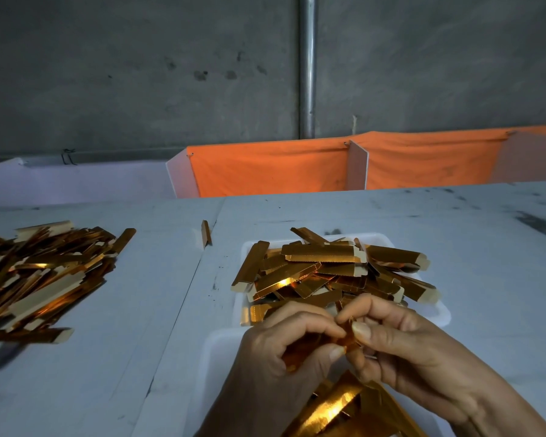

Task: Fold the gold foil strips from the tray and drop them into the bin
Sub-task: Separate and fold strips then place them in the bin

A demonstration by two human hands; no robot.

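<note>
Our fingertips meet in the middle, low down at about 6 o'clock in our view, and between them we pinch one small gold strip. Our left hand curls its thumb and first finger round the strip's left part, and our right hand nips it from the right with thumb and bent fingers, so both hands are closed tight on the same piece. Most of that strip is hidden by our fingers, so we cannot tell how far it is folded. We think these strips are very light and thin, like shiny card: stiff enough to stay straight, but easy to bend and crease. The gold side looks smooth and may slip, so it is best to hold each strip near its ends with the tips of thumb and finger and press the fold with a nail. A hard squeeze could crush it. Just past our hands, at 12 o'clock from them, sits the white tray heaped with more gold foil strips. Right under our wrists, at 6 o'clock, is a white bin with shiny strips already inside. Far off at 9 o'clock a big loose pile of gold strips lies on the grey table. One strip lies alone at 11 o'clock. Behind the table, at 12 o'clock, hangs an orange cloth.
</note>
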